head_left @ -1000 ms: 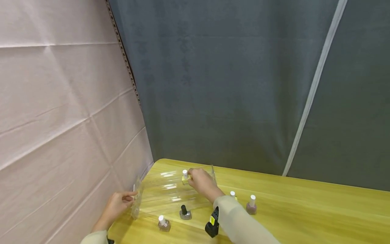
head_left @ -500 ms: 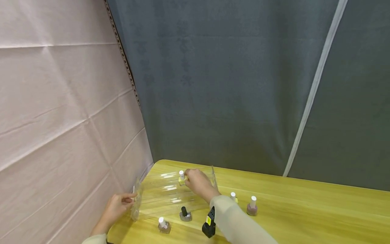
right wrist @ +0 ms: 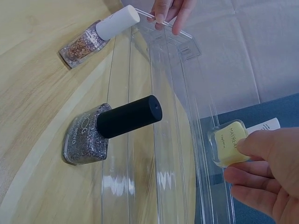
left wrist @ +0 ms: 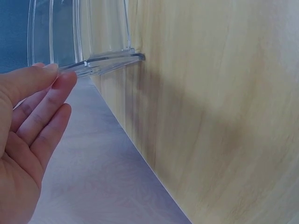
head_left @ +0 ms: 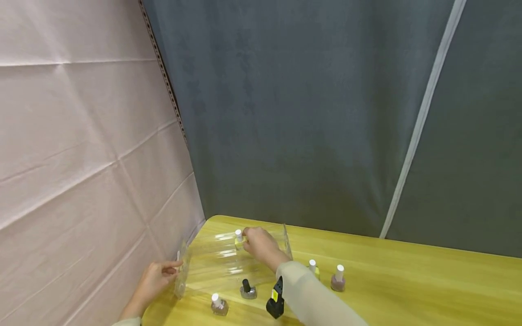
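Observation:
A clear stepped plastic rack [head_left: 212, 267] stands at the table's left end. My left hand [left wrist: 35, 107] pinches the rack's side panel between thumb and fingers. My right hand [head_left: 263, 244] holds a yellow nail polish bottle [right wrist: 229, 143] with a white cap, thumb on its front, over the upper tier of the rack. In front of the rack are a black-capped glitter nail polish [right wrist: 88, 135] and a white-capped glitter nail polish [right wrist: 84, 45], both on the table.
Right of my right forearm stand a second yellow nail polish [head_left: 313, 266] and a pinkish-purple nail polish [head_left: 338, 281], both white-capped. A pale cloth wall [head_left: 94, 181] borders the left side; a dark curtain [head_left: 293, 136] hangs behind the yellow wood-grain table [head_left: 408, 280].
My right hand has moved a little to the left along the rack, carrying the yellow nail polish. The left hand still grips the rack's side.

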{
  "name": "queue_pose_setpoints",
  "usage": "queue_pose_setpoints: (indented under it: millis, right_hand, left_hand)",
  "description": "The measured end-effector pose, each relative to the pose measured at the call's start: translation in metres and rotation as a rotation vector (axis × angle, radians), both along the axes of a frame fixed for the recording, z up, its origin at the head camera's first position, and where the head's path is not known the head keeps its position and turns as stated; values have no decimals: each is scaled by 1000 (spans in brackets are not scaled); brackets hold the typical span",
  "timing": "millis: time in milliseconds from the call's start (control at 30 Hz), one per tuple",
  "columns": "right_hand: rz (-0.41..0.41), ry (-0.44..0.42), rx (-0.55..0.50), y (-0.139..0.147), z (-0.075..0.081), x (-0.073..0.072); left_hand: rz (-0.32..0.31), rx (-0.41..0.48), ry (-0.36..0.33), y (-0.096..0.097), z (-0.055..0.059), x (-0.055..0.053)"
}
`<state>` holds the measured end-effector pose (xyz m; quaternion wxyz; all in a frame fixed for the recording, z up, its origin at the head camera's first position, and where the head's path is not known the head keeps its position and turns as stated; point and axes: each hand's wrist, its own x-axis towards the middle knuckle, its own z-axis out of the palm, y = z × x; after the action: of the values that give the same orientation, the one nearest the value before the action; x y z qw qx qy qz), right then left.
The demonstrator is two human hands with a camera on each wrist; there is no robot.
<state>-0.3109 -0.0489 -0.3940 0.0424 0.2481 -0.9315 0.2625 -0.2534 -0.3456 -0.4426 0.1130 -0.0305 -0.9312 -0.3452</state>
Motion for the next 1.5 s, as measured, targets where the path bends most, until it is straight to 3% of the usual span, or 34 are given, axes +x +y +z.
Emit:
queue_pose_setpoints:
  millis: [1000, 1500]
  right_hand:
    - [28, 59, 50, -13, 8, 0]
    - [35, 57, 65, -25, 10, -4]
  left_hand:
    - [28, 10, -66, 4, 3, 5]
    - [28, 22, -56, 6, 4, 6]
